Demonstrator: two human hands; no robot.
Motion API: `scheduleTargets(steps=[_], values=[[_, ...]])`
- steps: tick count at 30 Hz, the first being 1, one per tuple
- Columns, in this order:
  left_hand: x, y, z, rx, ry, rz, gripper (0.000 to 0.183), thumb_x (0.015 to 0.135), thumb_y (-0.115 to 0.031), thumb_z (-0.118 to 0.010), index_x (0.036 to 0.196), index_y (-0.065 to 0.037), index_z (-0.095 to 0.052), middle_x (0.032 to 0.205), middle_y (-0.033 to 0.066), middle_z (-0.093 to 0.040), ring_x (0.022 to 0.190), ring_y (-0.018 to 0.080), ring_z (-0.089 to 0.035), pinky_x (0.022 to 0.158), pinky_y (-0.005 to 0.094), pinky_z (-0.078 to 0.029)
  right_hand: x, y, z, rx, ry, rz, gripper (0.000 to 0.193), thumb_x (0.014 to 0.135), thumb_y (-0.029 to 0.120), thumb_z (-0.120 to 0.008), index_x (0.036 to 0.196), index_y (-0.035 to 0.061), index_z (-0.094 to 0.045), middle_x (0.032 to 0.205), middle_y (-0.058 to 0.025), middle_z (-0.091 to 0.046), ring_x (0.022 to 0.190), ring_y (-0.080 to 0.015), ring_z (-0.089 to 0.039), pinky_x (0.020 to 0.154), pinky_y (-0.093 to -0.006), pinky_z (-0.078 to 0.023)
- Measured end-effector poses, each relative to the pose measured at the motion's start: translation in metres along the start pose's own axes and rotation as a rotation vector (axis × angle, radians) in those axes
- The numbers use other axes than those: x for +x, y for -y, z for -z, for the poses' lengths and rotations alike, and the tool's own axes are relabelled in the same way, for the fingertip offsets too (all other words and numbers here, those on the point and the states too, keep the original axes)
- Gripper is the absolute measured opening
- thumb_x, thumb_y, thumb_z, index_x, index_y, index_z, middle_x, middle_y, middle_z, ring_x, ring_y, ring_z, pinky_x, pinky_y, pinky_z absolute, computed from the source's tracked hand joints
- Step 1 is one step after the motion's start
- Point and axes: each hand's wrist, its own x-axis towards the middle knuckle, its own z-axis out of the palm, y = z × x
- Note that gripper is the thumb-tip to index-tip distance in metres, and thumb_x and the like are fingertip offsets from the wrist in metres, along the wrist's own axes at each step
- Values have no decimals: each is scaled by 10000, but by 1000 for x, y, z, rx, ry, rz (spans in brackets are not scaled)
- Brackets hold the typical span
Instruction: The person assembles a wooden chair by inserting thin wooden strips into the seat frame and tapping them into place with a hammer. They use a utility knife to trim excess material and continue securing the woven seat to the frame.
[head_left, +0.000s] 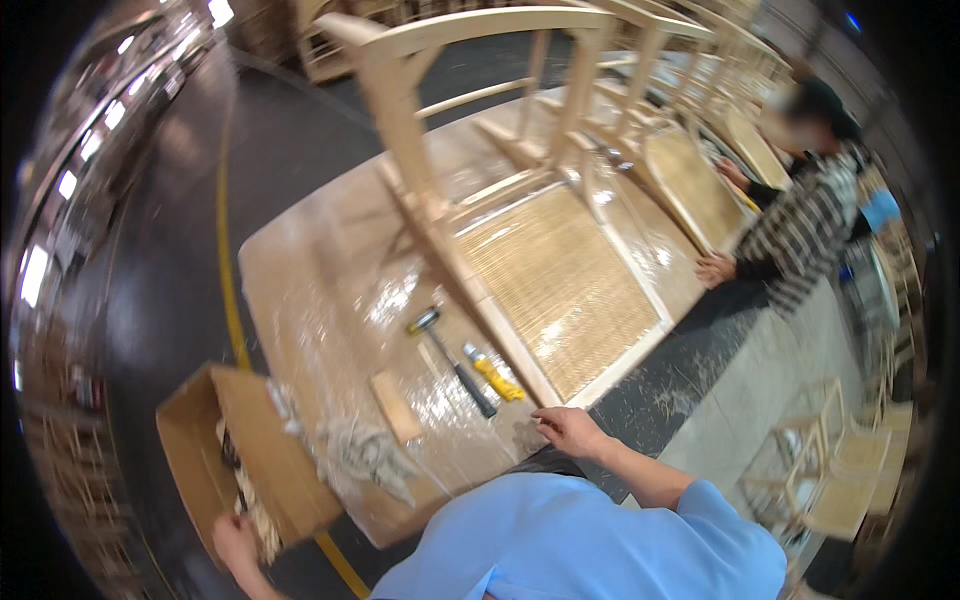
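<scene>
At the lower left, my left hand (236,540) is at the open cardboard box (265,440); its fingers are blurred, and whether they hold anything is unclear. My right hand (568,430) is closed in a pinch at the table's near edge, beside the front corner of a pale wooden chair (500,345) with a woven back panel (560,290). What lies between its fingertips is too small to make out. Left of the chair, a mallet (460,365) with a dark handle, a yellow-handled tool (495,375) and a small wood block (396,407) lie on the plastic-covered table (320,260).
A crumpled grey cloth (365,450) lies on the table beside the box. To the right, a co-worker in a checked shirt (815,230) handles another chair (690,180). More chairs (850,460) stand on the floor at the right. A yellow line (228,260) runs along the dark floor.
</scene>
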Motion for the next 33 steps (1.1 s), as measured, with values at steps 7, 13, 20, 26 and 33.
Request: scheduleTargets(steps=[7,13,20,26,33], values=[[33,-17,-1,-334,-313,-247,274,972,-149,-626,1209,-20,-674,1042,164,-723,927,291,-690,800,377,-535,-20,-8,38,75,-219,-145,291,944,212,-660,1175,40,-701,1003,-218,-718,908,-355,-716,807,-404,-566],[9,-101,-19,-662,-94,-368,287,974,-97,-624,1236,18,-649,1047,115,-686,900,165,-638,774,303,-517,15,-64,134,-13,-459,-202,252,933,221,-671,1101,42,-725,961,-200,-730,867,-329,-723,778,-394,-564],[-60,-219,-49,-633,141,-434,311,954,-72,-637,1252,18,-649,989,95,-694,871,149,-639,775,287,-522,113,-195,283,-156,-621,-408,243,895,250,-683,1052,78,-750,980,-188,-736,897,-359,-710,822,-449,-553],[-144,-313,-63,-708,315,-431,333,926,-46,-659,1254,10,-656,1013,119,-714,889,153,-673,747,278,-539,180,-284,318,-243,-574,-627,354,894,269,-691,1172,52,-667,1135,-230,-691,1053,-402,-663,934,-477,-524],[-216,-352,-69,-606,342,-266,343,941,-107,-664,1273,-21,-655,1060,140,-725,949,218,-705,794,325,-555,218,-345,276,-377,-363,-603,296,925,227,-626,1129,13,-630,1075,-241,-675,1066,-408,-654,917,-506,-520]])
